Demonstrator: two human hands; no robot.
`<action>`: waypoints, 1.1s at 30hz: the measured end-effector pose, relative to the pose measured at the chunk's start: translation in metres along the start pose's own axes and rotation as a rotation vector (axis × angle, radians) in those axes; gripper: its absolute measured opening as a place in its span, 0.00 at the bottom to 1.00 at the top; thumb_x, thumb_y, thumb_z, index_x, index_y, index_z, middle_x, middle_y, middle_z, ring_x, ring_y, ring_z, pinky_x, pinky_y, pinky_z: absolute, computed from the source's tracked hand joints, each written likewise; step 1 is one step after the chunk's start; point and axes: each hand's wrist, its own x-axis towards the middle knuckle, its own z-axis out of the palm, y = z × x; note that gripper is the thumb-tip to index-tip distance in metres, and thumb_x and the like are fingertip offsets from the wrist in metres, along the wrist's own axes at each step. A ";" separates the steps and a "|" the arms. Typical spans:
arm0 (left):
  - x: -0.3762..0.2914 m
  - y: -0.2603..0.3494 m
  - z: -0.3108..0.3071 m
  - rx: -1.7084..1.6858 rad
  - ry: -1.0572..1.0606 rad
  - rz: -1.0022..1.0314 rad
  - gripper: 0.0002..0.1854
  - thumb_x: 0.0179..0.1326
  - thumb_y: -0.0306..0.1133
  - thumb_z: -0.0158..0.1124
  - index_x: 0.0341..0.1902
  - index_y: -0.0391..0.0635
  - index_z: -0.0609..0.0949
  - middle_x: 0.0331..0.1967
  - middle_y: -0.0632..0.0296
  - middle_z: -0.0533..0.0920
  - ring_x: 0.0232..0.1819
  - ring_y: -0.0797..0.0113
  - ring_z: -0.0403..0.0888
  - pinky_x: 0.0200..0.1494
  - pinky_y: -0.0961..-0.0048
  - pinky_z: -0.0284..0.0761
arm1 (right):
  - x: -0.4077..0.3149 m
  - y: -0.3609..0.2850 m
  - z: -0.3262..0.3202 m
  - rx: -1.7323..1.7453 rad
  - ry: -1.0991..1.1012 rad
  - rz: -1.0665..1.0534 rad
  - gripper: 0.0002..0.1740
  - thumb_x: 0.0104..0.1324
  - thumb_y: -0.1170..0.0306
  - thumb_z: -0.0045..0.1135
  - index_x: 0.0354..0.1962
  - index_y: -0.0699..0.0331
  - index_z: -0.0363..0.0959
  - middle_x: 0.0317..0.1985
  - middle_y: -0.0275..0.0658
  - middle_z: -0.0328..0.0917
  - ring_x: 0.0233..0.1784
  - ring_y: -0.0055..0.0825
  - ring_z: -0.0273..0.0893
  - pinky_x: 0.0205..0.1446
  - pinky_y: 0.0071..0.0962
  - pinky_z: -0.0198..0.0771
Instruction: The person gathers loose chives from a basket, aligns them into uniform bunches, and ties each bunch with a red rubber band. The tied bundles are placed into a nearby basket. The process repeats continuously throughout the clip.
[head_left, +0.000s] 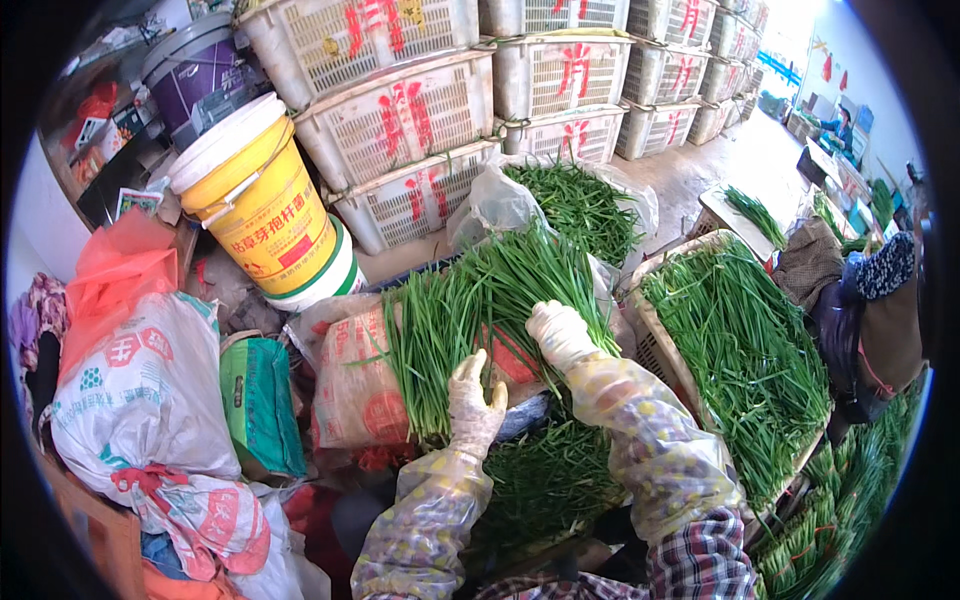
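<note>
My right hand (561, 334), in a pale glove, is closed around a bunch of long green leaves (536, 277) that look like garlic chives. My left hand (475, 409), also gloved, has its thumb and fingers apart and nothing between them. It is beside the cut ends of a second pile of chives (439, 341). That pile lies across a printed woven sack (356, 379) in front of me. Clear dotted sleeve covers reach over both forearms. Below the hands, loose green leaves (551, 476) lie in shadow close to my body.
A crate heaped with chives (660, 352) stands at right, with tied bundles (810, 540) beyond. A plastic-lined container (480, 202) of leaves is ahead. Stacked white crates (442, 112), a yellow bucket (270, 217) and a knotted white sack (146, 390) stand around. One person (840, 135) is far right.
</note>
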 end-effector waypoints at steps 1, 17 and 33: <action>-0.003 -0.001 0.003 -0.102 -0.032 -0.020 0.33 0.54 0.27 0.68 0.66 0.41 0.73 0.56 0.49 0.76 0.56 0.50 0.73 0.64 0.60 0.69 | 0.001 0.006 -0.008 0.019 -0.044 -0.111 0.08 0.63 0.67 0.56 0.34 0.60 0.80 0.38 0.45 0.81 0.42 0.50 0.81 0.48 0.44 0.77; -0.044 -0.026 0.082 -0.437 -0.241 -0.441 0.23 0.59 0.23 0.64 0.59 0.36 0.78 0.46 0.52 0.85 0.46 0.63 0.84 0.52 0.69 0.79 | -0.007 0.022 0.017 -0.221 -0.002 -0.420 0.13 0.67 0.59 0.51 0.31 0.57 0.79 0.31 0.44 0.82 0.37 0.45 0.84 0.43 0.42 0.79; -0.016 -0.023 0.086 -0.859 -0.287 -0.847 0.29 0.71 0.54 0.57 0.69 0.52 0.73 0.66 0.62 0.72 0.58 0.64 0.74 0.58 0.64 0.73 | -0.133 0.053 -0.147 1.316 -0.336 -0.034 0.12 0.69 0.67 0.63 0.45 0.66 0.79 0.42 0.36 0.83 0.38 0.20 0.79 0.46 0.23 0.77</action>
